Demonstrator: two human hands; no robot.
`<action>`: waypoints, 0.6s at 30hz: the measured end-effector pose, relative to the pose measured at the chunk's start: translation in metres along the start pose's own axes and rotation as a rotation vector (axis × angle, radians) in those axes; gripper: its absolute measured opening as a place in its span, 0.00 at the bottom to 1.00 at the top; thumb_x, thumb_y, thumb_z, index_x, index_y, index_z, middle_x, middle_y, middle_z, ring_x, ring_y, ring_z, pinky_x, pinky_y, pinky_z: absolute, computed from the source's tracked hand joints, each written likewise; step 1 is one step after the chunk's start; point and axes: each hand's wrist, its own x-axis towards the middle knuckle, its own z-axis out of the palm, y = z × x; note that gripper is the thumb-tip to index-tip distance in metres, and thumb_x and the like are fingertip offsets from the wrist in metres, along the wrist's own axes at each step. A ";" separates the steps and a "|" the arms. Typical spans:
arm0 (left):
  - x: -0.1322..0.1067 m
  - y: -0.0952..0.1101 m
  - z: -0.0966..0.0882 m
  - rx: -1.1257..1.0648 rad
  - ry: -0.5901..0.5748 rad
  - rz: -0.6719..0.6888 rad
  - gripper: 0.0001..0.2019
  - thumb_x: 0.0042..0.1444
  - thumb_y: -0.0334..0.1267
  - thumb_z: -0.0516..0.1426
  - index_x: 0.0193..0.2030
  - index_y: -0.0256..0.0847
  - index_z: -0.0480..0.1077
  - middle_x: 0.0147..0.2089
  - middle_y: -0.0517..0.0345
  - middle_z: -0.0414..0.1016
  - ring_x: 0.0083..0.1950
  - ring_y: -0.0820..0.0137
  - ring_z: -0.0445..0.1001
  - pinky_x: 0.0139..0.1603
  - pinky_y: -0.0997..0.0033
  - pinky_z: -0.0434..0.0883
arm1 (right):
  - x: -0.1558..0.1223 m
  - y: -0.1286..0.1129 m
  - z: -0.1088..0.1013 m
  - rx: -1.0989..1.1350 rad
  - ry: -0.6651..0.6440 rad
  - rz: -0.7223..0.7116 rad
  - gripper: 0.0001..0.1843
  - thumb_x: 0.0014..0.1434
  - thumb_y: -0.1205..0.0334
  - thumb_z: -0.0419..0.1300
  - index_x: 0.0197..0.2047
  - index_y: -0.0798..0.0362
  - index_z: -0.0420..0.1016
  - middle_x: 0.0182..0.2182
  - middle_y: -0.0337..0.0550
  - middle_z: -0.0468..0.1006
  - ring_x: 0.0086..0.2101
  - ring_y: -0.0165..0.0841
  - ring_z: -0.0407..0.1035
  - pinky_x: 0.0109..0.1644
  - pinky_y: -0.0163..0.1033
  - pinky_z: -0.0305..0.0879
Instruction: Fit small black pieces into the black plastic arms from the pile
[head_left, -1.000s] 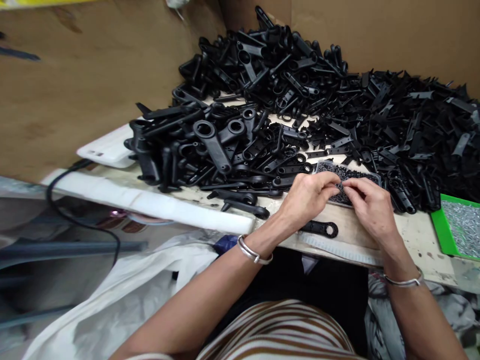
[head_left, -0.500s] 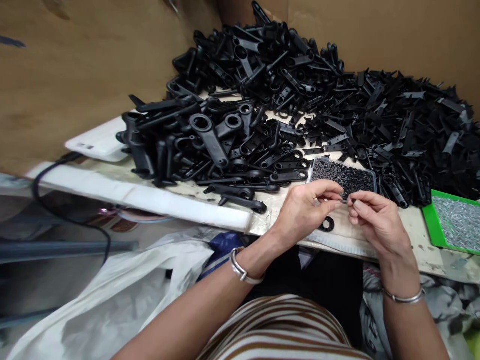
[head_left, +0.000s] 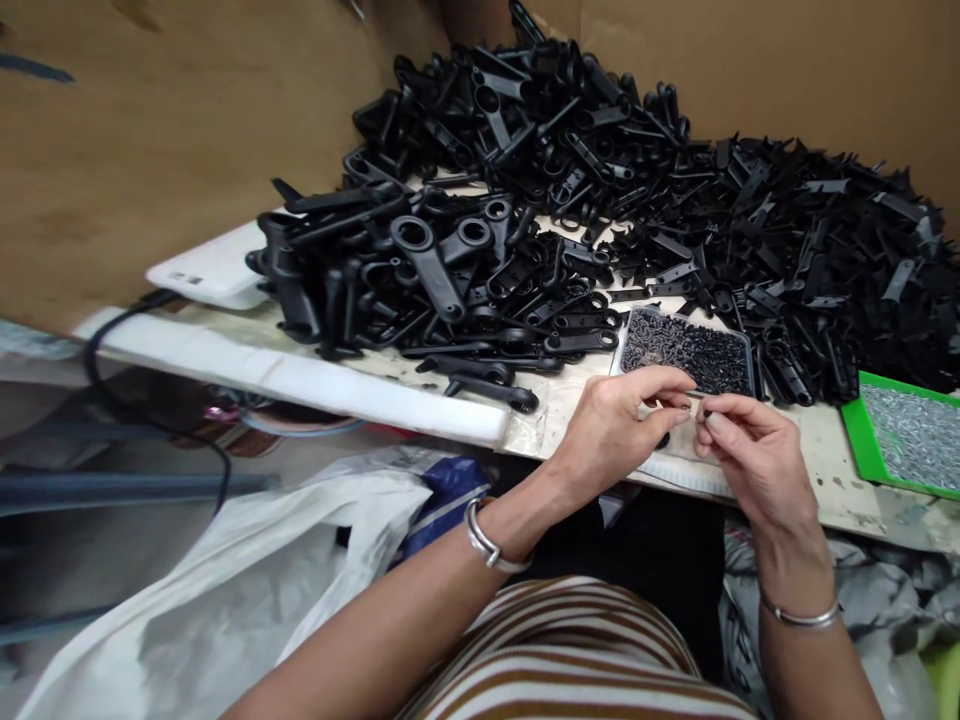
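Observation:
My left hand (head_left: pixel 619 425) and my right hand (head_left: pixel 746 450) are held close together just above the table's near edge, fingertips almost touching. Both pinch something tiny and dark between thumb and fingers; I cannot make out what it is. Right behind them lies a clear tray of small black screws (head_left: pixel 686 352). A single black lever is mostly hidden under my left hand. A big heap of black plastic lever arms (head_left: pixel 525 200) covers the table beyond.
A green tray of silvery screws (head_left: pixel 904 440) sits at the right. A white foam strip (head_left: pixel 300 380) lines the table's left edge, with a white device (head_left: pixel 210 272) and black cable behind it. Cardboard walls (head_left: pixel 187 120) surround the table. White plastic bags (head_left: pixel 225 600) lie lower left.
Both hands have drawn back from over the black-screw tray toward me, fingers still pinched together. The view shifted slightly.

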 end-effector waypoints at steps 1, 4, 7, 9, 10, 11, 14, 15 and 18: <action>-0.001 0.000 0.000 0.015 0.001 0.013 0.11 0.51 0.23 0.62 0.41 0.39 0.77 0.36 0.61 0.83 0.37 0.73 0.81 0.39 0.80 0.76 | -0.001 0.001 0.000 -0.018 0.016 -0.020 0.07 0.49 0.61 0.70 0.34 0.49 0.80 0.24 0.36 0.77 0.24 0.28 0.69 0.30 0.36 0.71; -0.003 -0.001 0.002 0.071 0.007 0.071 0.12 0.52 0.22 0.63 0.41 0.39 0.76 0.37 0.62 0.83 0.37 0.75 0.81 0.42 0.80 0.76 | -0.005 0.001 0.001 -0.141 0.081 -0.082 0.07 0.50 0.62 0.70 0.35 0.49 0.81 0.31 0.38 0.81 0.26 0.28 0.72 0.33 0.37 0.74; -0.004 -0.001 0.002 0.124 0.005 0.136 0.12 0.52 0.22 0.62 0.41 0.39 0.76 0.37 0.63 0.83 0.37 0.75 0.80 0.43 0.81 0.76 | -0.008 0.000 0.004 -0.272 0.132 -0.130 0.08 0.51 0.62 0.70 0.37 0.49 0.81 0.34 0.40 0.82 0.30 0.30 0.74 0.36 0.38 0.76; -0.004 -0.002 0.001 0.157 0.002 0.161 0.13 0.52 0.22 0.62 0.42 0.40 0.76 0.37 0.63 0.83 0.37 0.75 0.80 0.44 0.80 0.76 | -0.009 -0.001 0.006 -0.317 0.139 -0.153 0.09 0.51 0.62 0.70 0.37 0.49 0.80 0.33 0.40 0.82 0.31 0.32 0.76 0.36 0.38 0.77; -0.005 -0.002 0.001 0.172 0.002 0.171 0.13 0.52 0.22 0.62 0.42 0.40 0.76 0.37 0.63 0.83 0.37 0.75 0.81 0.44 0.80 0.76 | -0.009 -0.002 0.007 -0.332 0.140 -0.161 0.08 0.51 0.62 0.70 0.37 0.49 0.80 0.32 0.40 0.82 0.31 0.32 0.76 0.36 0.38 0.77; -0.005 -0.003 0.001 0.188 0.004 0.182 0.13 0.52 0.22 0.62 0.42 0.40 0.76 0.37 0.63 0.83 0.37 0.75 0.81 0.44 0.80 0.76 | -0.009 -0.002 0.007 -0.347 0.138 -0.173 0.08 0.51 0.62 0.70 0.37 0.49 0.80 0.32 0.40 0.82 0.31 0.32 0.76 0.36 0.37 0.77; -0.006 -0.005 0.000 0.244 0.007 0.235 0.12 0.53 0.23 0.62 0.42 0.40 0.76 0.38 0.62 0.83 0.38 0.74 0.81 0.44 0.80 0.75 | -0.009 -0.002 0.008 -0.415 0.115 -0.221 0.07 0.53 0.63 0.68 0.37 0.49 0.79 0.34 0.40 0.82 0.33 0.31 0.76 0.38 0.37 0.77; -0.006 -0.005 0.000 0.270 0.008 0.263 0.11 0.54 0.23 0.62 0.42 0.40 0.76 0.38 0.62 0.83 0.38 0.74 0.81 0.44 0.79 0.75 | -0.010 -0.002 0.007 -0.450 0.104 -0.248 0.07 0.54 0.62 0.68 0.38 0.50 0.79 0.34 0.40 0.82 0.33 0.31 0.76 0.38 0.37 0.77; -0.007 -0.005 0.000 0.350 0.020 0.371 0.08 0.55 0.24 0.61 0.39 0.40 0.75 0.37 0.62 0.83 0.37 0.73 0.80 0.42 0.78 0.75 | -0.012 -0.002 0.007 -0.591 0.094 -0.359 0.06 0.56 0.62 0.66 0.39 0.50 0.79 0.35 0.40 0.82 0.34 0.31 0.76 0.41 0.37 0.77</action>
